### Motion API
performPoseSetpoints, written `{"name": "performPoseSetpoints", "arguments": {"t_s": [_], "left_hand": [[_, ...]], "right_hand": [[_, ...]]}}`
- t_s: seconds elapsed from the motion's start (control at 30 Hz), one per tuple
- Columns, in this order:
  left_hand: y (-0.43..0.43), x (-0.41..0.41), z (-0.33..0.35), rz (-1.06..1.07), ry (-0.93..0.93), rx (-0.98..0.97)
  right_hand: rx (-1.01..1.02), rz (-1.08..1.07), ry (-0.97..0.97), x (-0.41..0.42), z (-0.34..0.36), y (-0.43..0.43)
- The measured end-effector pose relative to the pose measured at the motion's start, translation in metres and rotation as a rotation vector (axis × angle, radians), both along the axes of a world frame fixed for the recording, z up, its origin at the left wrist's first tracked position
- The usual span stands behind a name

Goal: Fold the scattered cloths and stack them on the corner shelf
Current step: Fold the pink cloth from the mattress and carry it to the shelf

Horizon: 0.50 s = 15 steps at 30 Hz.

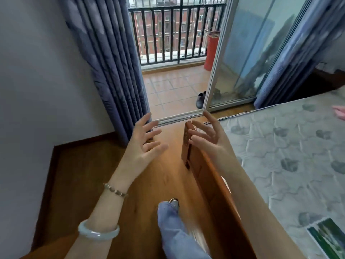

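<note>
Fingers [149,128] spread, pink cloth [338,111] crumpled

I am standing in a bedroom at home — a quilted mattress [291,146] lies in a wooden bed frame [207,176] to my right, on a wood floor [97,184]. Ahead, blue curtains [112,62] flank an open sliding glass door [248,53] onto a tiled balcony [173,86] with a black railing [168,34] — shoes [200,100] sit at its threshold.
</note>
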<state>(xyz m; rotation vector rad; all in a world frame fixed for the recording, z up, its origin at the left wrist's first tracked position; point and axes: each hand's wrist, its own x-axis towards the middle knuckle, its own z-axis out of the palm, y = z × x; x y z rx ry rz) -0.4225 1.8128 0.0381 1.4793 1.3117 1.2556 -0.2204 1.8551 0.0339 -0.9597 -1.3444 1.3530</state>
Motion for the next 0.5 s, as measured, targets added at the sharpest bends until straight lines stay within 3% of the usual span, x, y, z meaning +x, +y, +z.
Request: {"name": "performPoseSetpoints", "arguments": {"t_s": [0.23, 0.5], "left_hand": [[0.159, -0.046, 0.013, -0.087, -0.073, -0.040], [0.313, -0.077, 0.014, -0.167, -0.157, -0.039]], "right_hand": [[-0.108, -0.044, 0.185, -0.047, 0.005, 0.152], [-0.036, -0.069, 0.031, -0.068, 0.007, 0.281]]}}
